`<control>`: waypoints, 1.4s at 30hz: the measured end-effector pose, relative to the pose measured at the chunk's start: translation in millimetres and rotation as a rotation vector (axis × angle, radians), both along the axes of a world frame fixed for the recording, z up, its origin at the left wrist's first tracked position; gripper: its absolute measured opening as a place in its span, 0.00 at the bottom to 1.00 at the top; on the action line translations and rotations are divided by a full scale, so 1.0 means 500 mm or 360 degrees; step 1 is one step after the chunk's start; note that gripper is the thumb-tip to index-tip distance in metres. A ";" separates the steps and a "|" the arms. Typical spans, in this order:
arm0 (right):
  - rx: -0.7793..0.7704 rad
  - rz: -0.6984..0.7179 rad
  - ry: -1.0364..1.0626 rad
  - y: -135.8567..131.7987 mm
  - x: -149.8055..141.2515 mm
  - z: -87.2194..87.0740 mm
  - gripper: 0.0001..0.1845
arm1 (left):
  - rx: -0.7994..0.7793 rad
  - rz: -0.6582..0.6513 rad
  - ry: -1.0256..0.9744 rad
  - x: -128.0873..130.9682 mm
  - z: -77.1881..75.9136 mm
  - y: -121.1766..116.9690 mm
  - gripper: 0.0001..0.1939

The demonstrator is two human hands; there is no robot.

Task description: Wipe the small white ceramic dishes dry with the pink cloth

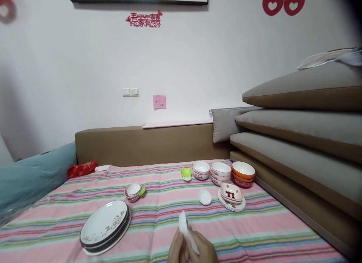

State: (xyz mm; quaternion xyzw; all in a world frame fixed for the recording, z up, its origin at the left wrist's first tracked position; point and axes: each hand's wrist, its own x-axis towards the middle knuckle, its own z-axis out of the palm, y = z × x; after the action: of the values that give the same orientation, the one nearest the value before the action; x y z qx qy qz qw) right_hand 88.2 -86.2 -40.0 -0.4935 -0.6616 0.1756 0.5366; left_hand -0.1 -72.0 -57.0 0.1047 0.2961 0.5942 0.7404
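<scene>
Near the bottom centre, my left hand (177,247) and my right hand (206,251) are close together, fingers closed on a narrow white ceramic piece (183,222). It is seen nearly edge-on, tilted with its upper end pointing away from me; its exact kind is hard to tell. A second white edge shows lower down between the hands, and I cannot tell whether it is the same piece. Beyond my right hand lies a small white dish (204,197). To its right, a pink-rimmed rectangular dish (231,192) rests on stacked white plates (240,207).
Stacked large plates (104,222) and nested small bowls (134,190) sit left on the striped cloth (158,225). At the back right are a green dish (186,173), white bowls (201,168) and orange bowls (243,170). Piled cushions (296,150) border the right side.
</scene>
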 end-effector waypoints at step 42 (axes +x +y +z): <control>-0.0692 0.0405 0.0314 0.135 0.023 0.050 0.20 | -0.0137 -0.0009 0.0565 0.019 0.109 0.157 0.38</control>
State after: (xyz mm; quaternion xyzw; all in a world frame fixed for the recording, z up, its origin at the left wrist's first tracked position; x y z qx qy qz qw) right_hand 99.6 -18.8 -15.2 -0.4905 -0.6096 0.4269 0.4534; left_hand 9.4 6.6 -2.7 0.1771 0.4471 0.5510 0.6820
